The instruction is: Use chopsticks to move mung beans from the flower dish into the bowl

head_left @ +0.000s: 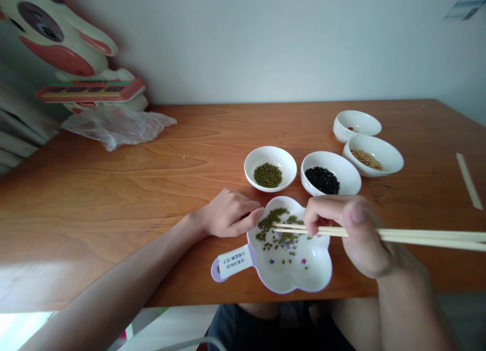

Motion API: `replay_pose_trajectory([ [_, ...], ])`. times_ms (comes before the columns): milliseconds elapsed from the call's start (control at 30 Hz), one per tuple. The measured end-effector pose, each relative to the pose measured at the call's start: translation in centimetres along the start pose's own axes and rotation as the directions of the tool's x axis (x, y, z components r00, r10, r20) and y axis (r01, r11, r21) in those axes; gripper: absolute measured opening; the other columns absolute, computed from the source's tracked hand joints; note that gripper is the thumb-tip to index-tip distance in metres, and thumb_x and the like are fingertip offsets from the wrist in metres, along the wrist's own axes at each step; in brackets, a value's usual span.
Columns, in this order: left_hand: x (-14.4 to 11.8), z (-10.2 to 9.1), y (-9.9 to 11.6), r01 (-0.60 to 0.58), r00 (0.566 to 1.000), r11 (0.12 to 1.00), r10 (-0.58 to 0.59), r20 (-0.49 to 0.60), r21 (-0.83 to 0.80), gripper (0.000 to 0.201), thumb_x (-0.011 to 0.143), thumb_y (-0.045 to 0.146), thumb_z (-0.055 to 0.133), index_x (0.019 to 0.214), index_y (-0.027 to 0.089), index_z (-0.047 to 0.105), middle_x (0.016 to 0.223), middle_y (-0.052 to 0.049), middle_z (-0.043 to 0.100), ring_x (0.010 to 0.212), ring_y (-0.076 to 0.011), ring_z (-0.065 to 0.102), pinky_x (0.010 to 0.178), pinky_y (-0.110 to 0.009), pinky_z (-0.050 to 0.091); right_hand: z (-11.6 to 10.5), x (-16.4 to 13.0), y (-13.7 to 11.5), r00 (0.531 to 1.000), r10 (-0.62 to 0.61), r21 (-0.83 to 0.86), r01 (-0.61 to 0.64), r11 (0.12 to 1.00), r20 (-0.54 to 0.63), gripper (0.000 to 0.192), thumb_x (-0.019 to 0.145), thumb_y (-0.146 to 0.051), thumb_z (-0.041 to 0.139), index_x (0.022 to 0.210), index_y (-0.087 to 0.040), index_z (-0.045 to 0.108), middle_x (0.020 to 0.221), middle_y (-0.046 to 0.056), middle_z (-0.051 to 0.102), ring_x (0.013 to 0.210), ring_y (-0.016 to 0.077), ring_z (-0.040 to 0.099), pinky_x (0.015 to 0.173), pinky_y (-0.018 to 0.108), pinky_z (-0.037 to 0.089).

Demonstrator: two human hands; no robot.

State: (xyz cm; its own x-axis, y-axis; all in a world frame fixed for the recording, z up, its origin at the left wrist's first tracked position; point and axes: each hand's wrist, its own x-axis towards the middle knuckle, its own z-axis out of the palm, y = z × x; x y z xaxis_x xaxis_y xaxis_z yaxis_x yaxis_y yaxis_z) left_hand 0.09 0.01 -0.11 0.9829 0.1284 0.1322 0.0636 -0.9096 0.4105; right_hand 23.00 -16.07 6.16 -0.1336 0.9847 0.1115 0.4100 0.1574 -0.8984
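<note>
Pale wooden chopsticks (379, 234) clamped in the right hand (360, 234), fingers curled shut around the pair, thumb on top. Tips together, reaching left from the grip into the flower-shaped white dish (304, 275), just over the scattered green mung beans (275, 227) at its far left part. Cannot tell whether a bean sits between the tips. Long ends running out to the right of the grip, past the picture's edge.

Left of the tips, the left hand (228, 214) resting on the wooden table (152, 189), fingers loosely curled, fingertips touching the dish's left rim, nothing held. Below that, a labelled handle (233, 262) sticking out from the dish toward the table edge.

Beyond the grip, three round white bowls close together: one with green beans (270, 168) just past the dish, one with black beans (330, 173) directly behind the right hand's knuckles, one with pale tan beans (372, 155) farther back and right. Behind that, a fourth, nearly empty bowl (357, 124).

Well right of the grip, a paper chopstick sleeve (469, 181) flat on the table. Far left and back, a crumpled clear plastic bag (114, 126) below a cartoon figure (64, 47) against the wall.
</note>
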Motion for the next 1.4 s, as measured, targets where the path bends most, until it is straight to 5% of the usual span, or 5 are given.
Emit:
replay_pose_trajectory([
  [333,0.0,0.0,-0.1,-0.017,1.0,1.0,0.017,-0.009,-0.004,0.038,0.107,0.032,0.032,0.075,0.018,0.047,0.068,-0.001,0.057,0.059,-0.0121,0.05,0.059,-0.028,0.034,0.6,-1.1,-0.8,0.999,-0.002,-0.079,0.005,0.997,0.039,0.071,0.097,-0.074,0.014,0.074,-0.021,0.056,0.068,0.001,0.058,0.061,0.0143,0.051,0.059,0.032,0.034],
  [800,-0.1,0.1,-0.1,-0.027,1.0,1.0,0.027,-0.012,0.0,0.038,0.107,0.032,0.032,0.075,0.018,0.047,0.067,-0.001,0.057,0.059,-0.0124,0.05,0.059,-0.029,0.034,0.7,-1.3,0.5,0.99,-0.044,0.057,0.052,0.997,-0.132,0.076,0.097,-0.074,0.017,0.067,-0.022,0.064,0.063,0.002,0.06,0.058,0.0156,0.054,0.056,0.033,0.035],
  [1000,0.0,-0.1,-0.1,-0.016,1.0,1.0,0.017,0.003,-0.007,0.037,0.107,0.032,0.032,0.076,0.018,0.048,0.068,-0.001,0.058,0.06,-0.0125,0.051,0.06,-0.027,0.036,0.4,1.0,-0.2,0.847,-0.13,0.112,0.217,0.97,-0.515,0.081,0.094,-0.078,0.017,0.062,-0.025,0.07,0.059,0.005,0.065,0.062,0.0221,0.062,0.06,0.038,0.044],
  [1133,0.1,-0.2,-0.1,-0.031,0.999,0.999,0.031,-0.005,-0.012,0.038,0.107,0.031,0.032,0.074,0.018,0.047,0.066,-0.001,0.056,0.059,-0.0122,0.049,0.059,-0.027,0.036,1.1,2.6,-0.4,0.797,-0.076,0.101,0.17,0.98,-0.599,0.079,0.092,-0.08,0.019,0.065,-0.025,0.069,0.066,0.007,0.065,0.07,0.0239,0.061,0.058,0.037,0.043],
  [1400,0.1,0.0,-0.1,-0.027,0.999,1.0,0.027,-0.019,0.004,0.037,0.106,0.032,0.033,0.076,0.018,0.05,0.067,-0.001,0.058,0.059,-0.012,0.051,0.057,-0.028,0.034,0.8,-0.7,0.6,0.946,-0.094,0.095,0.129,0.987,-0.309,0.08,0.091,-0.082,0.017,0.067,-0.025,0.067,0.065,0.004,0.065,0.062,0.0209,0.057,0.058,0.036,0.039],
])
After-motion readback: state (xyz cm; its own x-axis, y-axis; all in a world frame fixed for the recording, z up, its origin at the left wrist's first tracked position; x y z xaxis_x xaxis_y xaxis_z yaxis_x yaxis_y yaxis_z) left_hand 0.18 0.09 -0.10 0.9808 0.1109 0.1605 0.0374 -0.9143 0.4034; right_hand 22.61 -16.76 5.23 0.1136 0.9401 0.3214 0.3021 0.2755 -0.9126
